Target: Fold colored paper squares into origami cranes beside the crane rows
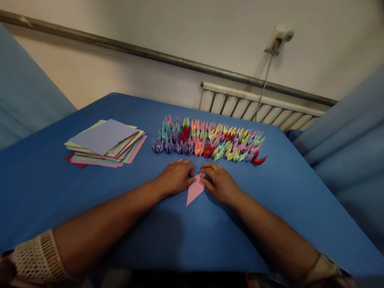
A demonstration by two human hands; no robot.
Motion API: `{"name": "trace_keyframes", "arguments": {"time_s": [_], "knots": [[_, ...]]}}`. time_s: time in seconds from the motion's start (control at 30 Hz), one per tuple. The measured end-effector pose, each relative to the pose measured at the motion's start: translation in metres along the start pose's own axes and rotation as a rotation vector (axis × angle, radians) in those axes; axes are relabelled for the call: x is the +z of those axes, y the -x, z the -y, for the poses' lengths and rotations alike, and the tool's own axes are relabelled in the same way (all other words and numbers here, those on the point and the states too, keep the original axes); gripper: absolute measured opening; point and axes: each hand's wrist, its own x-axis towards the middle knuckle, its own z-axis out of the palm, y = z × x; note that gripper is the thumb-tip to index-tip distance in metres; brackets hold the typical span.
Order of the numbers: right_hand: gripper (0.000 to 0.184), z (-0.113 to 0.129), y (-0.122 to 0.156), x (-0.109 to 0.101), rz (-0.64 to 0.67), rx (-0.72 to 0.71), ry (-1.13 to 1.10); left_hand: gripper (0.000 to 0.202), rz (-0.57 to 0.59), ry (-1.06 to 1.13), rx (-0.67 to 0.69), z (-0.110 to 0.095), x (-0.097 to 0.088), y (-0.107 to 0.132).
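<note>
Head view. Pink folded paper (195,192) lies near the middle of the table, between the hands, a narrow point aimed at the near side. Left hand (177,177) pinches its far left edge, thumb against bent forefinger; right hand (221,182) pinches the far right side, thumb low, fingers curled over. Exact fingertip contact partly hidden. Both wrists down near the tabletop, presumably to steady small folds; the two-sided grip probably keeps the creases aligned.

Far left: loose stack of coloured sheets (105,138), lilac uppermost, edges fanned, a red corner poking out below. Likely set there to be in easy reach of the left hand yet off the folding spot. Beyond the hands: folded paper cranes (211,134) in close rows, many colours, a red crane (259,159) at the near right end. Tight ranks perhaps save room and make counting simple.

Surface: table (135,112) under a plain blue covering, shadows around the forearms. Room: pale wall (180,24) behind, metal pipe (162,56) slanting across it, white slatted radiator-like frame (249,104) below at right. Wall fitting (277,40) with a hanging cord (264,90). Blue curtains (345,140) on both sides. Light dim.
</note>
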Motion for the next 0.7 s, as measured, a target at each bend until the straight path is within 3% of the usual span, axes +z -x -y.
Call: {"name": "trace_keyframes", "arguments": {"time_s": [0.1, 0.4, 0.6, 0.7], "knots": [[0.037, -0.004, -0.013, 0.003, 0.063, -0.034, 0.020, 0.017, 0.019, 0.062, -0.027, 0.002, -0.003, -0.001], [0.019, 0.005, -0.011, -0.007, 0.133, 0.062, 0.096, 0.032, -0.038, 0.120, -0.009, 0.008, 0.000, 0.001], [0.007, 0.004, -0.006, 0.008, 0.027, 0.120, -0.148, 0.041, -0.104, 0.171, 0.019, 0.008, 0.006, 0.000], [0.013, 0.001, -0.005, 0.017, -0.102, 0.262, -0.484, 0.045, -0.283, 0.281, 0.047, 0.000, 0.002, 0.002]]}}
